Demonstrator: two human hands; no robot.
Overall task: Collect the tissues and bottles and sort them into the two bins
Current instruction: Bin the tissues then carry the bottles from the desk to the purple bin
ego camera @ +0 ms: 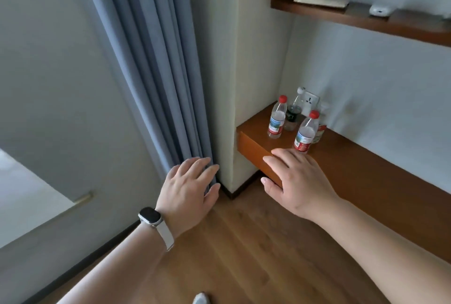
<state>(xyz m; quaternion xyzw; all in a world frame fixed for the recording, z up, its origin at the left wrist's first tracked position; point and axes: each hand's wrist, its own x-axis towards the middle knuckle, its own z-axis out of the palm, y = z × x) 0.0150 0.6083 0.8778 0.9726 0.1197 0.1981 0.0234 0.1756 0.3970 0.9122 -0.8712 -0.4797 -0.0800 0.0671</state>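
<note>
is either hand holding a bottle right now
No, the left hand and right hand are both open and empty; the bottles stand on the wooden ledge.

A smartwatch is worn on the wrist just behind the left hand. It has a dark, rounded-rectangle face in a silvery case, on a smooth, pale strap. Behind the right hand, the wrist and forearm are bare.
</note>
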